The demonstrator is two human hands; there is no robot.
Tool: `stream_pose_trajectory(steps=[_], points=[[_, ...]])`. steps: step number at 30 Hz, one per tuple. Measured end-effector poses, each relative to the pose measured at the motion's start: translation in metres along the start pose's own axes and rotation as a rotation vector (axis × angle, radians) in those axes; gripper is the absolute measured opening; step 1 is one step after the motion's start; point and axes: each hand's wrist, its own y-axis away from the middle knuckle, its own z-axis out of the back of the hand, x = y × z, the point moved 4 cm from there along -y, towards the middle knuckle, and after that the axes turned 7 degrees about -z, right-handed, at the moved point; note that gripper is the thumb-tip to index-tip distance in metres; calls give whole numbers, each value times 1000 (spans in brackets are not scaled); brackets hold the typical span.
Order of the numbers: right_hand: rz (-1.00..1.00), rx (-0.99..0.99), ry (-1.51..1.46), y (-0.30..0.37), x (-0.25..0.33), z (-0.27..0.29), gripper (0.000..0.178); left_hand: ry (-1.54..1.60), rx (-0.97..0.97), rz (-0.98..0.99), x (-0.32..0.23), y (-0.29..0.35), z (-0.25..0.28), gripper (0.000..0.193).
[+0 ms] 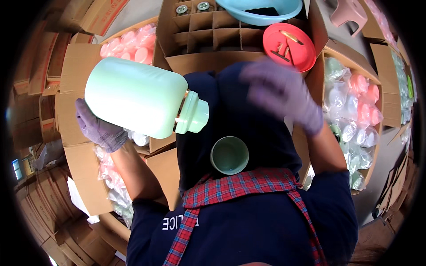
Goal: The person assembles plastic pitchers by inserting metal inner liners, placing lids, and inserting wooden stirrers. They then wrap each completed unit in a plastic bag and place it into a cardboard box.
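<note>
A large pale-green thermos jug (pixel 133 95) lies on its side in my gloved left hand (pixel 100 128), which grips it from below near its base. Its green neck and stopper (pixel 193 113) point to the right, with a thin metallic ring at the joint. My right hand (pixel 284 91), in a purple-grey glove, is above my right thigh, apart from the jug. Motion blurs its fingers, but they look stretched out and apart, with nothing visible in them. A pale-green cup (pixel 229 155) stands in my lap, its open mouth facing up.
Ahead, a divided cardboard box (pixel 208 60) holds several metal-topped items. A blue basin (pixel 262 17) and a red dish (pixel 306 48) with small brass-coloured pieces rest over it. Cartons of bagged pink and green parts (pixel 350 111) flank me. A pink stool (pixel 348 15) stands far right.
</note>
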Motion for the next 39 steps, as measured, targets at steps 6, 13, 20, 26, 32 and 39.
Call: stream_pose_trajectory(steps=[6,13,20,26,32,39], points=[[5,-78,242,44,31,-31,25,260,-29,150,-54,4,5,9],[-144,-320,203,73,37,2,26,870,547,-431,-155,38,-34,27],[-238,-382,232,40,-5,36,22,747,529,-782,-207,59,-41,35],[-402,-426,436,-83,-117,96,26,791,926,-477,-126,50,-104,34],[-307,-162,365,-197,-179,33,21,1015,662,-266,-84,54,-136,36],[-293,119,618,-310,-246,-119,31,1095,756,-113,-51,37,-172,32]])
